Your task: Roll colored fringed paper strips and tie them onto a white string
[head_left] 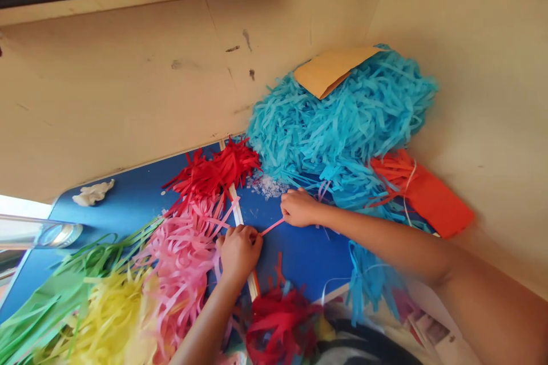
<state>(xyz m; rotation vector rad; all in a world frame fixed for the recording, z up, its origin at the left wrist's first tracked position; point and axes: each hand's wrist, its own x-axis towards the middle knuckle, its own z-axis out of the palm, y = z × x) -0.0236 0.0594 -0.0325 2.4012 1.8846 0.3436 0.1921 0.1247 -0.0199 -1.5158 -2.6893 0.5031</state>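
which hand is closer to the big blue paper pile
Right. The right hand rests at the lower edge of the blue paper pile; the left hand sits farther away, beside the pink strips.

Bright daylight from left; overexposed strip at left edge; soft shadows; slight wide-angle distortion.

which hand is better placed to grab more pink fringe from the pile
Left, probably. The left hand rests right against the pink fringe pile, pinching one end of a pink strip. The right hand holds the other end, nearer the blue fringe.
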